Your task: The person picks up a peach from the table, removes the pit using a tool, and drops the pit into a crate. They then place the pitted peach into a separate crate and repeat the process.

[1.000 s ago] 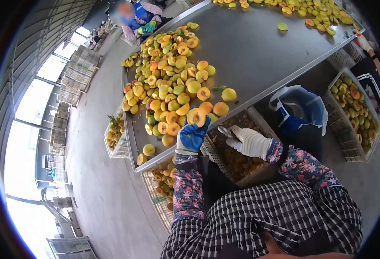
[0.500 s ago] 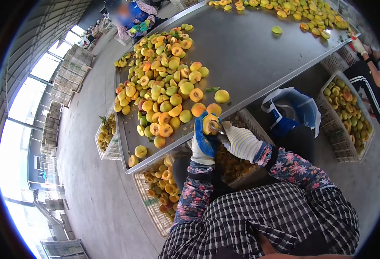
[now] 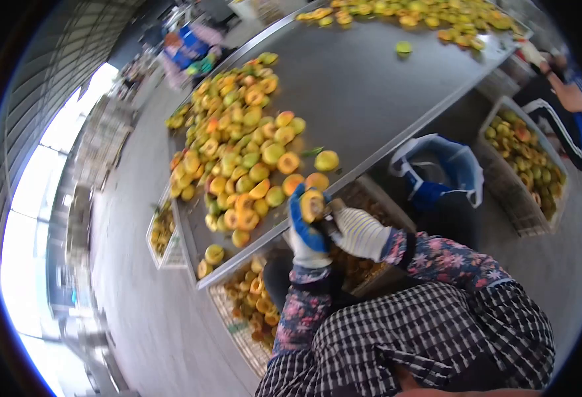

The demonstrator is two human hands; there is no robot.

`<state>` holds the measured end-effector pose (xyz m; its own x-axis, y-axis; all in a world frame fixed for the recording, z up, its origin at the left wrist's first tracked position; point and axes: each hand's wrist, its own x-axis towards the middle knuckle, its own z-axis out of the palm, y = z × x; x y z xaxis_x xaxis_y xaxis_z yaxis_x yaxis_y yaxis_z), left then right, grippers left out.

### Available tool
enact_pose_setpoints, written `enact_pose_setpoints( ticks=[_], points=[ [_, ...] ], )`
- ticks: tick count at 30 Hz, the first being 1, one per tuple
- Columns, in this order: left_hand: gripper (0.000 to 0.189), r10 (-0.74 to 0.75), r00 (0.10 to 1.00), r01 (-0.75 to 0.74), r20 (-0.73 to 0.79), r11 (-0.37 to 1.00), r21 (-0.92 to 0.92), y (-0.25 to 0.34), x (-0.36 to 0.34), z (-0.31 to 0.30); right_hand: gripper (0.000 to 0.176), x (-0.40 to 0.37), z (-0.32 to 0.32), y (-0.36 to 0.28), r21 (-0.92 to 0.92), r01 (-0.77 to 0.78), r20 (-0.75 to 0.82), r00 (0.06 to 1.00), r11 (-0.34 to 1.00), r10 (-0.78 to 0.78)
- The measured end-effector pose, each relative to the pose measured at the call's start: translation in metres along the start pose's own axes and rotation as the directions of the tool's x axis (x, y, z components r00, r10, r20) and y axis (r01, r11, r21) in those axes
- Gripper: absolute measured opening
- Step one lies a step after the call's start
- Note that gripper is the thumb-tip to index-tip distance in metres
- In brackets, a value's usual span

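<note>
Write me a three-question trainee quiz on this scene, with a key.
1. Which of the worker's hands wears the striped glove?
2. True or false: the left hand is holding nothing.
3. Pick one. The bucket near the edge of the metal table is mainly:
A. red
B. blue
C. green

Key:
1. The right hand.
2. False: it holds a peach half.
3. B, blue.
</note>
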<state>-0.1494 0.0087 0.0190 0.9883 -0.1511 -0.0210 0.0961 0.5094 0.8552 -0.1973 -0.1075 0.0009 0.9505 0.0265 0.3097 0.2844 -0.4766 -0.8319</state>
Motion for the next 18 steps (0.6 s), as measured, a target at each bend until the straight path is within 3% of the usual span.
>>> enact_pose_setpoints(
  ticks=[1,2,3,4,5,6,7,8,10,11,12,13,14,16,17,18],
  points=[
    [0.037,0.090,0.995,-0.085,-0.046,0.991,0.098,-0.007,0.003,-0.004,0.040,0.003,-0.001,0.001,-0.097,0.057,0.125,0.991,0.994,-0.044],
    [0.038,0.047,0.998,-0.045,-0.039,0.997,0.059,0.001,-0.002,0.009,0.043,0.001,-0.008,-0.009,-0.023,-0.022,0.132,0.991,0.999,0.025],
    [0.039,0.001,0.995,-0.005,-0.098,0.999,-0.039,0.005,-0.006,0.021,0.047,0.000,0.015,0.022,-0.025,0.051,0.132,0.990,0.998,-0.047],
    [0.039,0.012,0.997,-0.014,-0.079,0.999,-0.035,0.003,-0.005,0.021,0.047,-0.003,0.008,0.010,-0.044,0.071,0.059,0.996,0.996,-0.068],
    [0.039,-0.004,0.999,0.006,0.033,0.999,-0.053,0.008,-0.007,0.022,0.026,-0.001,0.006,0.008,-0.015,-0.015,0.111,0.994,1.000,0.017],
    [0.039,0.028,1.000,-0.028,0.007,0.999,-0.041,0.007,-0.010,0.026,0.027,0.001,0.001,0.000,0.078,-0.062,0.058,0.997,0.995,0.057],
    [0.040,-0.001,1.000,0.001,-0.006,1.000,-0.026,0.006,-0.009,0.026,0.031,0.001,0.004,0.007,0.045,-0.015,0.030,0.999,0.999,0.014],
    [0.041,-0.028,0.999,0.028,-0.028,1.000,-0.003,0.007,-0.009,0.023,0.036,0.001,0.009,0.012,0.022,0.032,0.007,0.999,0.999,-0.032],
    [0.037,-0.029,0.998,0.037,-0.062,0.991,0.125,0.005,-0.003,0.013,0.037,-0.002,-0.010,0.001,-0.088,-0.032,0.141,0.989,0.996,0.044],
    [0.033,0.052,0.998,-0.045,-0.027,0.979,0.201,0.003,-0.007,0.013,0.038,-0.003,-0.003,0.008,-0.076,0.012,0.106,0.994,0.997,-0.004],
    [0.030,0.077,0.997,-0.069,-0.021,0.963,0.261,0.002,-0.005,0.007,0.039,0.000,-0.014,-0.004,-0.064,-0.075,0.163,0.983,0.995,0.085],
    [0.031,0.036,0.998,-0.048,0.053,0.967,0.251,-0.001,0.001,-0.011,0.038,-0.001,-0.007,0.005,-0.078,-0.018,0.154,0.988,0.997,0.030],
    [0.032,0.090,0.989,-0.130,0.121,0.915,0.381,-0.002,0.004,-0.019,0.037,-0.001,-0.006,0.008,-0.127,-0.010,0.173,0.984,0.992,0.032],
    [0.032,0.280,0.898,-0.439,0.340,0.521,0.732,0.014,-0.007,-0.003,0.034,0.002,-0.017,-0.005,-0.212,-0.035,0.239,0.967,0.977,0.087],
    [0.032,0.192,0.965,-0.261,0.181,0.792,0.551,0.005,-0.001,-0.009,0.034,0.003,-0.016,-0.007,-0.222,-0.040,0.244,0.965,0.974,0.095],
    [0.033,0.051,0.997,-0.067,0.063,0.958,0.280,-0.001,0.002,-0.013,0.033,0.004,-0.015,-0.008,-0.233,-0.048,0.243,0.964,0.971,0.106]
  ],
)
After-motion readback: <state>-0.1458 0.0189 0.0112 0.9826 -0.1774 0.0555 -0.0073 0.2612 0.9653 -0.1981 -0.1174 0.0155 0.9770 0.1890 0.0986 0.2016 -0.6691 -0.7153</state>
